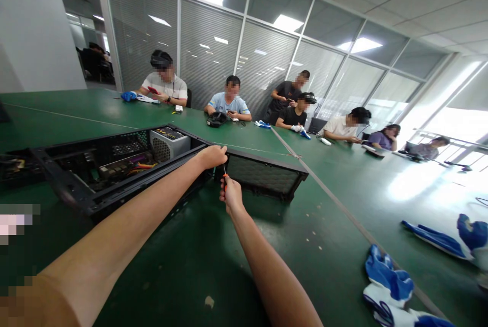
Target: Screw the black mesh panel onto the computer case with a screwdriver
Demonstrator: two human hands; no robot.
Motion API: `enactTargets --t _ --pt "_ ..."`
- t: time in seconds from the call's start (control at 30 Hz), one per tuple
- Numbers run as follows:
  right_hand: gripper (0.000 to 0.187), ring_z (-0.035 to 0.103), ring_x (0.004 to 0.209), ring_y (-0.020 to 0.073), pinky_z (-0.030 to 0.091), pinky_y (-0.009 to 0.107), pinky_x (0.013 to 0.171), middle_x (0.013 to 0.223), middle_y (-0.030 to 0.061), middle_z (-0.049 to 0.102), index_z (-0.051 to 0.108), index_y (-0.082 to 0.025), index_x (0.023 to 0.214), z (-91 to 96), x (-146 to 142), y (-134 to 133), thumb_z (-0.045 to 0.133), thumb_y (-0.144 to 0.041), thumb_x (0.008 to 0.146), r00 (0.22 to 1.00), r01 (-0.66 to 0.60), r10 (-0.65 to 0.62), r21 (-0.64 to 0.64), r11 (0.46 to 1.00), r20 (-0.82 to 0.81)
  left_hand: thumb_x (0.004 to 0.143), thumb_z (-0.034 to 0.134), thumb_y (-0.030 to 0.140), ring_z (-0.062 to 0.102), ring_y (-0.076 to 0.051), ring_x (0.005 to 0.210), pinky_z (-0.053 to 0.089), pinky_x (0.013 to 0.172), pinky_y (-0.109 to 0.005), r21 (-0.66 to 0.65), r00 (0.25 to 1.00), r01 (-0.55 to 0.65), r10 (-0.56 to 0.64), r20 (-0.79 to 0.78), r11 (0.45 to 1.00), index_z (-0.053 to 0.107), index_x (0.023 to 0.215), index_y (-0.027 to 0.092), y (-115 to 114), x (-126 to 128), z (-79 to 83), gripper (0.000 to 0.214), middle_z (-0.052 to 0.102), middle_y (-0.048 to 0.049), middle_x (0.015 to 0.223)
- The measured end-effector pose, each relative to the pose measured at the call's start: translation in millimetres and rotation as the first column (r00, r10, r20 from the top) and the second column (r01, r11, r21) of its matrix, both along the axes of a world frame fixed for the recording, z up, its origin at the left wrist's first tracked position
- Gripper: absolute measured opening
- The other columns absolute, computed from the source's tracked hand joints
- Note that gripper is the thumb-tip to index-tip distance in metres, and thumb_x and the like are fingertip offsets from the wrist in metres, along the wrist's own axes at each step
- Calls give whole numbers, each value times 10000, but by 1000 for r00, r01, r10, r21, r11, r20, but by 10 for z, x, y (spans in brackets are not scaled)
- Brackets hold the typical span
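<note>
On the green table lies an open black computer case (125,183), with a grey power supply (173,146) and coloured cables inside. A black mesh front panel (263,177) stands at its right end. My left hand (213,156) is closed at the corner where case and panel come together; what its fingers pinch is hidden. Below it, my right hand (232,195) grips a screwdriver (225,178) with an orange and black handle. The screwdriver's thin shaft points up towards my left fingertips, and its tip is hard to see.
Blue and white work gloves (389,276) lie at the lower right. A pale strip (335,200) runs along the table (171,276). Several people sit along the far side, one standing, with phones, headsets and gloves before them.
</note>
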State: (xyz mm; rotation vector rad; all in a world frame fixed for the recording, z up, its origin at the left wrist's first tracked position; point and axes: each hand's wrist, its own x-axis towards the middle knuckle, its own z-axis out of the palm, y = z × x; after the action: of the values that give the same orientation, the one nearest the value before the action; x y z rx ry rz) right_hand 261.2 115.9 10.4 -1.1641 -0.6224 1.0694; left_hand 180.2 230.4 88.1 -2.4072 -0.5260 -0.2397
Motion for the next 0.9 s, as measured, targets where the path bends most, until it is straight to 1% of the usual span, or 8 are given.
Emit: enactTargets --t 0.17,0.3,0.4,0.53,0.77,0.9 --pt "243 342 348 38 226 164 298 540 -60 437 533 -159 734 -11 16 7 534 -391 803 1000 1 -1 5 1000 2 818 457 88 621 -204 776 454 682 -326 28 1000 27 -28 10 999 667 814 90 79 10 -50 211 610 -200 982" --pt "229 344 344 34 225 159 302 534 -64 430 532 -153 730 -23 16 5 512 -362 822 1000 11 -11 -13 1000 4 815 457 78 626 -202 746 462 660 -326 63 999 42 -44 30 997 660 800 87 92 19 -72 203 618 -197 950" --pt "226 345 342 37 225 164 301 528 -63 434 534 -155 728 -52 13 -2 522 -362 819 1000 13 -13 -14 1000 5 807 454 68 630 -218 736 463 639 -335 83 998 44 -47 30 996 659 781 82 75 17 -77 207 618 -215 953" --pt "210 349 339 43 225 169 301 516 -58 437 536 -156 724 -89 25 -14 523 -343 819 1000 20 -20 -12 1000 -10 802 459 70 631 -224 741 460 638 -337 76 999 43 -46 29 996 659 770 81 63 15 -76 203 613 -228 979" --pt "205 347 346 35 216 155 304 531 -56 438 540 -148 738 -78 44 -29 518 -333 824 1000 27 -28 -34 999 -6 823 447 94 630 -215 754 457 650 -330 84 999 43 -44 7 996 653 824 102 91 11 -89 207 612 -206 992" --pt "209 346 348 34 216 154 303 537 -55 437 542 -145 743 -96 44 -22 509 -333 829 1000 19 -19 -34 999 3 817 443 78 627 -215 757 457 651 -326 85 999 35 -37 18 996 644 813 96 93 8 -93 202 612 -204 977"
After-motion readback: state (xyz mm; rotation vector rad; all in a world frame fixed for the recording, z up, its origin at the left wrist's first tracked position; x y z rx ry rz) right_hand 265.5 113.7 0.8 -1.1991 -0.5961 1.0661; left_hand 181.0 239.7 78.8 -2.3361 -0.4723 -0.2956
